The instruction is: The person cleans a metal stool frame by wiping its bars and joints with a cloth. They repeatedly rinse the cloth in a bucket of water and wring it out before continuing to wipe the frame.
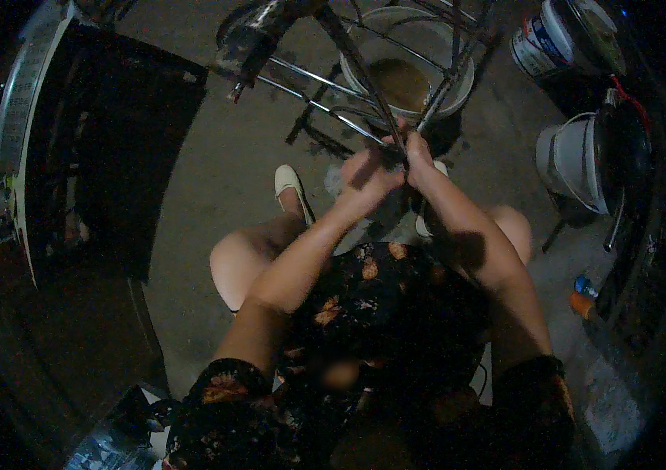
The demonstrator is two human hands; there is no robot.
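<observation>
My left hand (370, 176) and my right hand (417, 157) are together in front of my knees, both closed at the near end of a dark metal rod frame (360, 66). Several of its rods run together toward my fingers, some dull and some shiny. My fingertips are partly hidden, so the exact grip is hard to see. Just beyond my hands, under the rods, stands a pale round bucket (467, 82) with brownish liquid (402, 84) in it. A dark, worn machine-like part (250, 39) sits at the frame's far left.
White buckets (568, 157) stand at the right, with a labelled white tub (535, 45) farther back. An orange object (582, 304) lies below them. Dark furniture (106, 149) fills the left side. My pale shoes (287, 178) rest on the dim grey floor (184, 235).
</observation>
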